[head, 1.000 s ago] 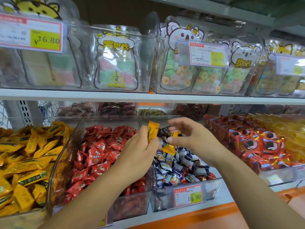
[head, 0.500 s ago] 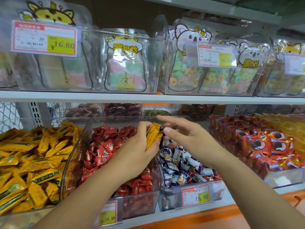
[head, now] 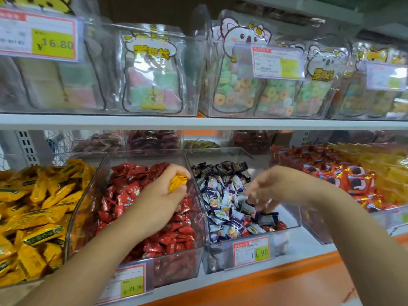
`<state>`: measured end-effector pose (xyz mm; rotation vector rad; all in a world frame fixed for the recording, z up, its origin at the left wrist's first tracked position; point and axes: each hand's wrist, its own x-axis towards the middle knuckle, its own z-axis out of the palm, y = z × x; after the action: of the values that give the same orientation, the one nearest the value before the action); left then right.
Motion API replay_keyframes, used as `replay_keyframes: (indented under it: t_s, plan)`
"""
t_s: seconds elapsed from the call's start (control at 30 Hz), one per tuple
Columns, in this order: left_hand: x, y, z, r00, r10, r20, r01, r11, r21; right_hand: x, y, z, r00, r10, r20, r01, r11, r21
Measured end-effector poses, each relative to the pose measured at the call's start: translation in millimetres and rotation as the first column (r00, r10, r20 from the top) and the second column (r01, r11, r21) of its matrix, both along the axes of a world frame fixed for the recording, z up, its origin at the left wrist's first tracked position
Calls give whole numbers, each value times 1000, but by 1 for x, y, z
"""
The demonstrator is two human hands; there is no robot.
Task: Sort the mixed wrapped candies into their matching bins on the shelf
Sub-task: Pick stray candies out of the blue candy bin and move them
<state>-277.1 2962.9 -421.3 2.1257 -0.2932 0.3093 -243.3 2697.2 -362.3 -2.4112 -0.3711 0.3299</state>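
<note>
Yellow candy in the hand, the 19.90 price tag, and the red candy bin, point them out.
yellow candy (head: 176, 183), head view, crumpled wrapper middle.
19.90 tag (head: 251, 251), head view, tag centre.
red candy bin (head: 176, 269), head view, clear front wall.

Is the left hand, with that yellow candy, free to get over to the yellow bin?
Probably yes: the left hand grips the yellow candy above the red candies, and the open-topped yellow bin sits right beside, nothing blocking.

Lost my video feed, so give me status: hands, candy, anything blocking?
Left hand shut on yellow wrapped candies, above clear bin of red candies. Right hand blurred, reaching into clear bin of blue-and-white candies. Nothing in the way.
</note>
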Motion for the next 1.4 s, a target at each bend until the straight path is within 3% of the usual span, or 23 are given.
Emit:
replay_keyframes:
  t_s: [0.13, 0.27, 0.5, 0.63, 0.73, 0.9, 0.97, 1.03, 1.13, 1.23, 1.3, 1.4]
  plan:
    - [-1, -6, -11, 996, 26, 82, -29, 999, 34, 8, -2, -30, 997, 20, -74, -44, 941, -336]
    - [-1, -9, -17, 995, 37, 93, -42, 997, 57, 18, 12, -64, 990, 134, 41, -91, 836, -542]
    - [-11, -10, -18, 997, -23, 75, 12, 990, 143, 26, 15, -72, 986, 139, 95, -61, 819, -571]
    - [-14, -11, -16, 997, -51, 54, 42, 988, 149, 23, 3, -62, 996, 75, 55, -48, 921, -387]
    - [-13, -12, -15, 998, -48, 30, 43, 989, 142, 21, -6, -48, 993, 29, 113, 1, 966, -259]
    - [-11, -13, -16, 999, -46, 16, 44, 991, 126, 19, -3, -31, 963, 33, 268, 48, 956, -289]
    - [-10, -13, -17, 999, -47, 16, 44, 990, 136, 15, -3, -24, 981, 38, 193, 12, 968, -252]
    - [-9, -12, -17, 999, -46, 14, 44, 990, 136, 10, 0, -26, 996, 90, 10, -82, 946, -312]
    - [-8, -12, -19, 999, -44, 15, 42, 990, 135, 8, 13, -42, 975, 179, -131, -222, 804, -552]
    - [-8, -11, -20, 999, -43, 14, 41, 992, 122, 11, 22, -51, 970, 193, -146, -241, 727, -643]
    - [-9, -11, -20, 999, -42, 10, 41, 992, 118, 14, 20, -53, 972, 176, -157, -236, 749, -620]
    - [-12, -11, -19, 999, -47, 9, 45, 990, 133, 15, 7, -49, 977, 72, -199, -147, 907, -395]
